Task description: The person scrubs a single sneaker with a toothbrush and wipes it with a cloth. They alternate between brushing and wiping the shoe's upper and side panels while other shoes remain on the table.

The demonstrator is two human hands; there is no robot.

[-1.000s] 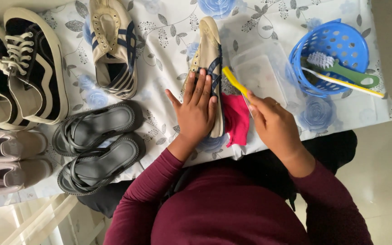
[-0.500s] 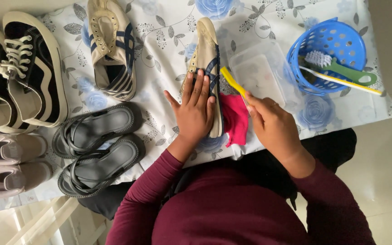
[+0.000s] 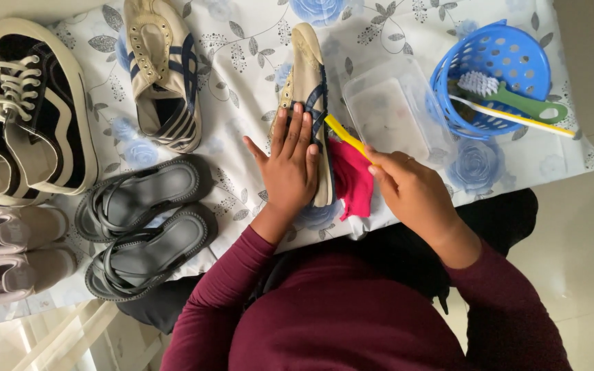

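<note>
Clearly the left hand [image 3: 291,165] is there to steady things: it lies flat, fingers spread, on the side of a cream shoe with blue stripes [image 3: 309,89] tipped onto its edge near the middle of the frame, pressing it against the flowered cloth [image 3: 242,62] so it cannot slide. The palm is open, pressing down and not wrapped around anything. The right hand [image 3: 410,192], just right of centre, is closed around a yellow toothbrush [image 3: 344,136] held like a pen, its head angled against the shoe's side, which suits scrubbing. A pink rag [image 3: 353,182] lies touching the shoe's lower end, between the two hands, within easy reach for wiping. Its mate, the second cream shoe [image 3: 163,75], sits sole-down in the upper left centre, apart from the work. A clear plastic tub [image 3: 390,113] stands beside the shoe, and a blue basket [image 3: 496,48] at the upper right holds a green brush [image 3: 517,99]. Grey sandals [image 3: 146,227] and black sneakers [image 3: 29,117] line the left side.
</note>
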